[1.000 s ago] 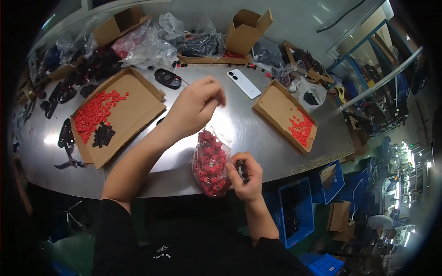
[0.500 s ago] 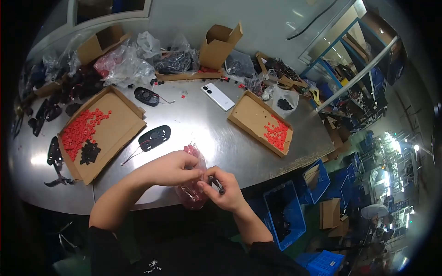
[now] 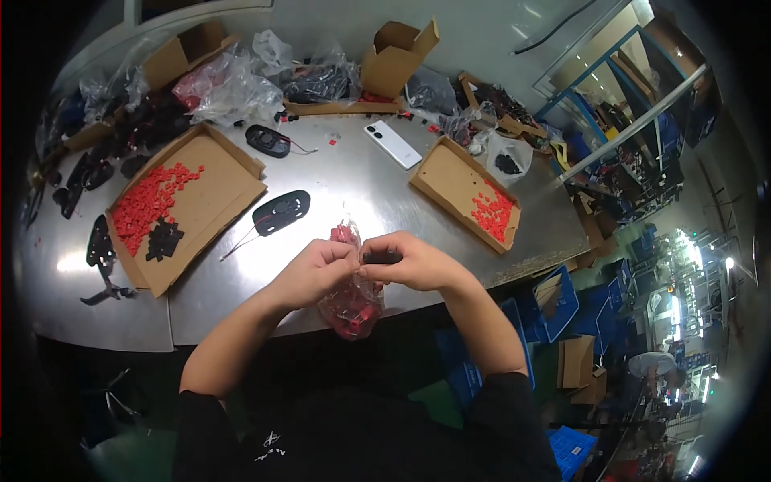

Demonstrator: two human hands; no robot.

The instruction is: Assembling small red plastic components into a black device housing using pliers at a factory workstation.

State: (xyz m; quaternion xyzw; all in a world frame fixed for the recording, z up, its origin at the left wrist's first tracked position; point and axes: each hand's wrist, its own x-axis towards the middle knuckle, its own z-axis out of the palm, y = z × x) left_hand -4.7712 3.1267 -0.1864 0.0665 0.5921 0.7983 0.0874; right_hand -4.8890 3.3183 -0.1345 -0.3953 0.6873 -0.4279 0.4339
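Note:
A clear plastic bag [image 3: 353, 315] with red pieces inside hangs at the near edge of the metal table. My left hand [image 3: 315, 275] is closed, its thumb and fingertips pinching the bag from the left. From the other side my right hand [image 3: 414, 261] pinches the same spot, fingertips meeting those of the left. Something dark shows in the hollow of the right hand, too shaded to name. Just beyond the left hand lies a black oval speaker-like part [image 3: 281, 213] with a thin wire trailing from it.
A cardboard tray [image 3: 217, 193] with red and black pieces lies left. Another tray [image 3: 450, 177] with red pieces is right, near a white phone [image 3: 392, 145]. A second oval part [image 3: 267, 141] sits farther back. Bags and boxes line the wall; blue crates [image 3: 554, 301] stand right.
My right hand has swung up and turned inward, bringing its fingertips against the bag beside the left hand's. The dark object that stuck out of it is now mostly hidden. The view has shifted slightly.

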